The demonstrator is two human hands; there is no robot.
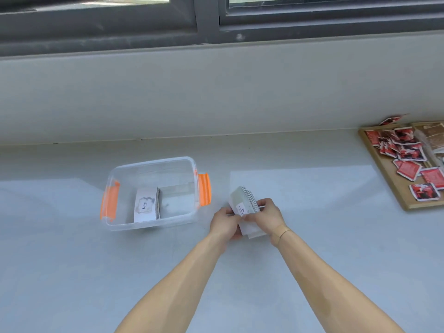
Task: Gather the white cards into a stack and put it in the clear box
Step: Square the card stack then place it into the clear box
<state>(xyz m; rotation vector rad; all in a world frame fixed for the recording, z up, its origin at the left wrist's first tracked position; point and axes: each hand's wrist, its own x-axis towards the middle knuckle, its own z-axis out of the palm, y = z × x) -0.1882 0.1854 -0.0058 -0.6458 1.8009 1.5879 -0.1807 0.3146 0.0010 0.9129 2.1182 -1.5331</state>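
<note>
Both hands, the left hand (224, 221) and the right hand (266, 216), grasp a stack of white cards (247, 207) just right of the clear box (153, 164) on the surface (72, 272). Another card stack (145, 205) lies inside the box.

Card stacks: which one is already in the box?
The stack topped by the "love" card lies inside the clear box. The other stack is outside, right of the box, held by both the left hand and right hand.

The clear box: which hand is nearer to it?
Left. The left hand is just right of the clear box; the right hand is farther right, across the card stack.
</note>
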